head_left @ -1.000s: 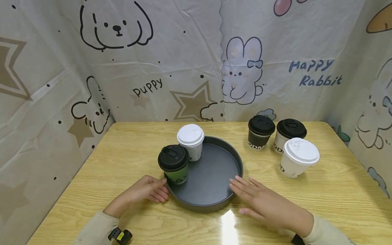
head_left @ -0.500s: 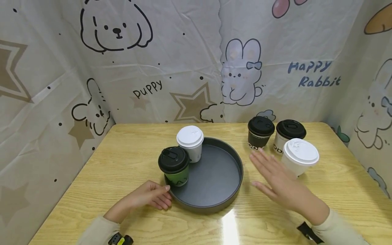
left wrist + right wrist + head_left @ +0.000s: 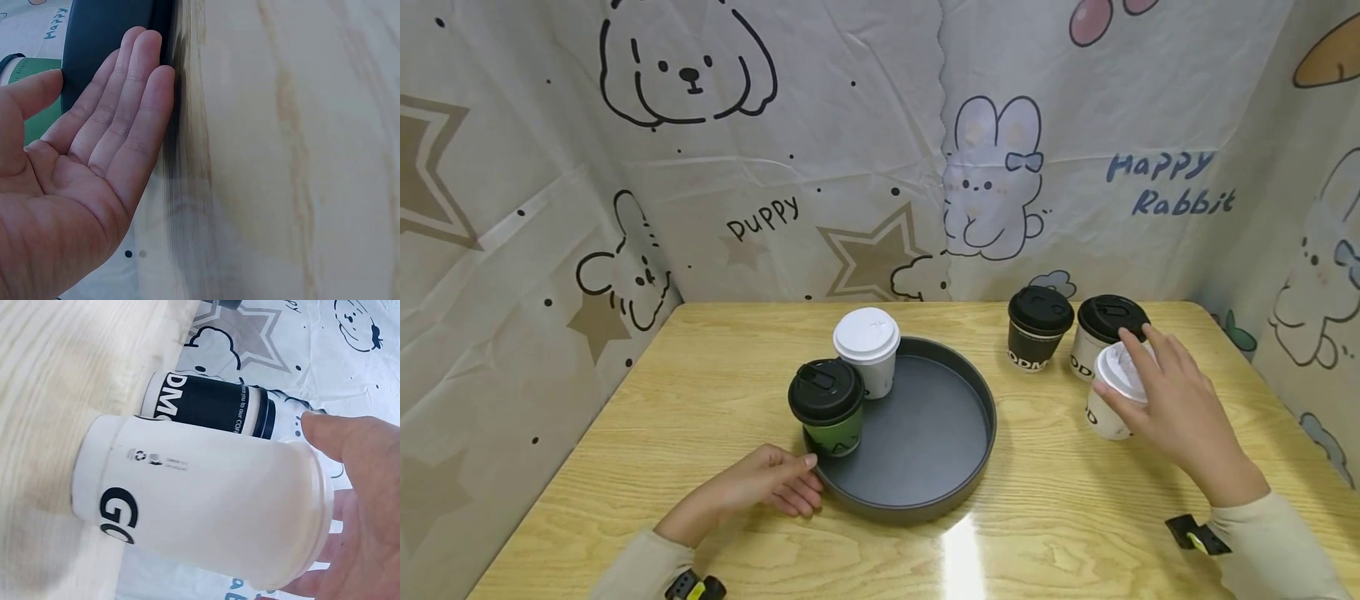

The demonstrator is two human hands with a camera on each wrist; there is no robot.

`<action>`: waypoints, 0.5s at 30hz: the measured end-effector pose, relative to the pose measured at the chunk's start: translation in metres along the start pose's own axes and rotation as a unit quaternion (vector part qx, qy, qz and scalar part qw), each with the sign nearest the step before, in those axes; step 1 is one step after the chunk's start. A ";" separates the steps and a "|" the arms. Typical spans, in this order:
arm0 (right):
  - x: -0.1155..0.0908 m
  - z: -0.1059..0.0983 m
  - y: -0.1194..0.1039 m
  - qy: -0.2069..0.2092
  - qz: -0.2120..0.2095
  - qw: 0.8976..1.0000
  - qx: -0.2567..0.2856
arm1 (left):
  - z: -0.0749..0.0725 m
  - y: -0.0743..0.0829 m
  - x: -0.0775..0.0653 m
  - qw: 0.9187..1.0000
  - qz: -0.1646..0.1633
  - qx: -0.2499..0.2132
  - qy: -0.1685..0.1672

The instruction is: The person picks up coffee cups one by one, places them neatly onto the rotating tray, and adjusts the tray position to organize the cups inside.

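Head view: our nearer right hand [image 3: 1187, 408] arches, unclenched, around the upright white-lidded white paper cup [image 3: 1107, 417]; our relaxed left hand [image 3: 767, 481] touches the round dark-grey tray [image 3: 917, 446].

Your left hand [image 3: 775, 482] touches the round pan [image 3: 925, 442], where a green cup [image 3: 837, 435] and a white cup [image 3: 877, 375] stand. Your right hand [image 3: 1183, 404] is at a second white cup [image 3: 1103, 417], near a black cup [image 3: 1032, 340].
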State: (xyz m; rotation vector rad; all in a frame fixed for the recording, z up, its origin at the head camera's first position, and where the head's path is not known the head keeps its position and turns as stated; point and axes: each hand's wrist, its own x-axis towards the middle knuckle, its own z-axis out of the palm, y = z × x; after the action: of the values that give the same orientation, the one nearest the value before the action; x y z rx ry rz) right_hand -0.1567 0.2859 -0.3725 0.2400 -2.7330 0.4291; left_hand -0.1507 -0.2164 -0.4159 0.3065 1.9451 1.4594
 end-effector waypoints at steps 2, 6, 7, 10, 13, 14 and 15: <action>-0.001 0.002 0.002 -0.004 0.009 1.000 0.002 | 0.000 0.000 0.000 1.000 0.001 -0.001 -0.002; -0.004 0.005 0.004 -0.006 0.019 1.000 0.012 | 0.000 0.000 -0.001 1.000 0.006 -0.007 -0.008; -0.004 0.007 0.005 -0.004 0.019 1.000 0.015 | 0.000 -0.001 0.000 1.000 0.006 -0.009 -0.009; -0.004 0.009 0.006 0.007 0.013 1.000 0.023 | -0.001 -0.002 0.000 1.000 0.010 -0.013 -0.015; -0.004 0.011 0.007 0.016 0.008 0.999 0.030 | -0.001 -0.003 0.001 1.000 0.012 -0.012 -0.018; -0.004 0.012 0.007 0.018 0.008 0.999 0.032 | -0.001 -0.003 0.001 1.000 0.013 -0.012 -0.019; -0.004 0.012 0.007 0.019 0.008 0.999 0.034 | -0.001 -0.003 0.001 1.000 0.013 -0.013 -0.020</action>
State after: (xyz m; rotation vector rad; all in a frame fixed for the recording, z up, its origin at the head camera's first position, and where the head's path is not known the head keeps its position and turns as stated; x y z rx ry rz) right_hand -0.1586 0.2894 -0.3866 0.2268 -2.6882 0.5264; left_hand -0.1509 -0.2177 -0.4190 0.3487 1.8966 1.4830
